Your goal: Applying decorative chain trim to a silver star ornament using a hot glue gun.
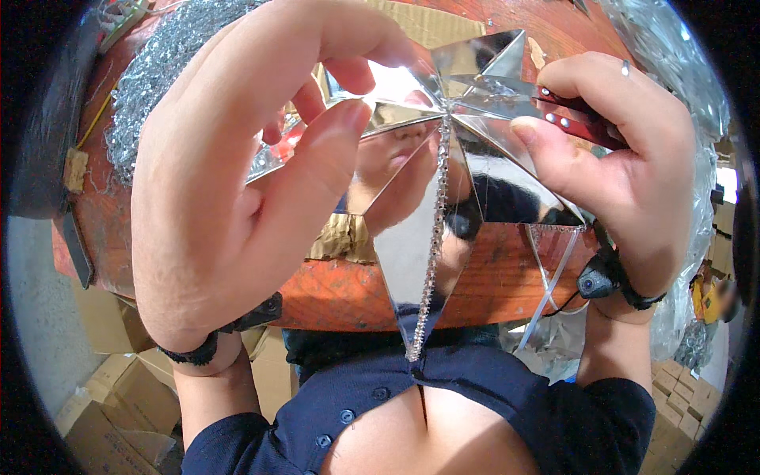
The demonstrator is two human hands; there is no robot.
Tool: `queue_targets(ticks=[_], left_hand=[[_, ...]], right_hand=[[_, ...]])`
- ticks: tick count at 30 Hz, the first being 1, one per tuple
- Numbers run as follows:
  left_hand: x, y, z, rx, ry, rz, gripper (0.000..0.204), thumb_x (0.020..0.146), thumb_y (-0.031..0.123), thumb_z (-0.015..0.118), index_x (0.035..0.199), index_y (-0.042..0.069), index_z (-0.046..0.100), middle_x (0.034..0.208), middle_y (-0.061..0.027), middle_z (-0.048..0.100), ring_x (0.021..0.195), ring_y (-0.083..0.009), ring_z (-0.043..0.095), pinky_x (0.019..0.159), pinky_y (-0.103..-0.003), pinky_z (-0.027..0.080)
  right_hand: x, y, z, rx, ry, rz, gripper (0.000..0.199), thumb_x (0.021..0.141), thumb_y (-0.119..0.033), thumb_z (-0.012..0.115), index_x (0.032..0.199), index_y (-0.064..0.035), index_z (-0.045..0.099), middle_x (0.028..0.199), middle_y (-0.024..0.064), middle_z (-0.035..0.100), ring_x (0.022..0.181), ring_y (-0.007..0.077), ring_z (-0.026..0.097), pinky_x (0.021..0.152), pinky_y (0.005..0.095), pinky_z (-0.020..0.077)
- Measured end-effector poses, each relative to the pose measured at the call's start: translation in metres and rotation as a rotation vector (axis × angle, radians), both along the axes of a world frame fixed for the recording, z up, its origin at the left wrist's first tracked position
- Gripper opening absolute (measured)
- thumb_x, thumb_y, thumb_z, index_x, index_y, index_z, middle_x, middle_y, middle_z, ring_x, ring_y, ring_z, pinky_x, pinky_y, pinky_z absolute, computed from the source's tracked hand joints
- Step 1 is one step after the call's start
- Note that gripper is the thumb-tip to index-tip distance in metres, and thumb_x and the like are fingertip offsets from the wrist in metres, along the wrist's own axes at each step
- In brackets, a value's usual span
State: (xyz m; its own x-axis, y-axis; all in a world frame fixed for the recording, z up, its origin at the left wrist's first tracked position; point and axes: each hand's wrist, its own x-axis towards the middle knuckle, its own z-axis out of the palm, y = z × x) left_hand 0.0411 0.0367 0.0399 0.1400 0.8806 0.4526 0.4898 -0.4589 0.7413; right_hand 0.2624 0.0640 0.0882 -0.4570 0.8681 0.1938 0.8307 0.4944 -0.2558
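A mirrored, faceted star point(412, 237) stands in front of me over the table, its long lower point reaching toward my shirt. A strip of small rhinestones point(437, 222) runs down the ridge of that point. My left hand point(261, 134) is closed around the star's left arm, thumb in front and fingers behind, the index finger reaching toward the centre. In my right hand point(609, 134) is a red-handled tool point(582, 125) with silver rivets. Its shiny metal end lies by the star's centre; the exact kind is hard to make out among the reflections.
The star is over a worn orange-red table point(332, 297). Silvery crinkled material point(170, 87) lies at the left, with clear plastic wrap point(673, 55) at the right. Brown cardboard point(344, 237) shows beneath the star. Cardboard boxes point(131, 388) stand on the floor at lower left.
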Motion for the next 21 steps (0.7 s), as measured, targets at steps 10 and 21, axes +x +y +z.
queue_targets(ticks=[10, 21], left_hand=[[-0.014, 0.009, 0.004, -0.016, 0.177, -0.053, 0.026, 0.086, 0.0, 0.058, 0.112, 0.001, 0.065, 0.098, -0.0042, 0.062, 0.084, -0.0087, 0.052, 0.077, -0.023, 0.041], [-0.01, 0.006, 0.002, -0.076, 0.096, -0.03, 0.027, 0.086, -0.002, 0.057, 0.113, -0.001, 0.063, 0.1, -0.0047, 0.062, 0.087, -0.0091, 0.052, 0.078, -0.022, 0.041]], right_hand=[[0.012, 0.025, -0.008, -0.133, 0.056, 0.222, 0.027, 0.072, -0.017, 0.073, 0.086, 0.0022, 0.061, 0.074, 0.008, 0.056, 0.066, 0.015, 0.053, 0.061, 0.027, 0.0416], [0.008, 0.036, -0.017, -0.141, 0.178, 0.365, 0.026, 0.073, -0.018, 0.073, 0.083, 0.0013, 0.059, 0.07, 0.0051, 0.051, 0.062, 0.0126, 0.047, 0.056, 0.0266, 0.0378]])
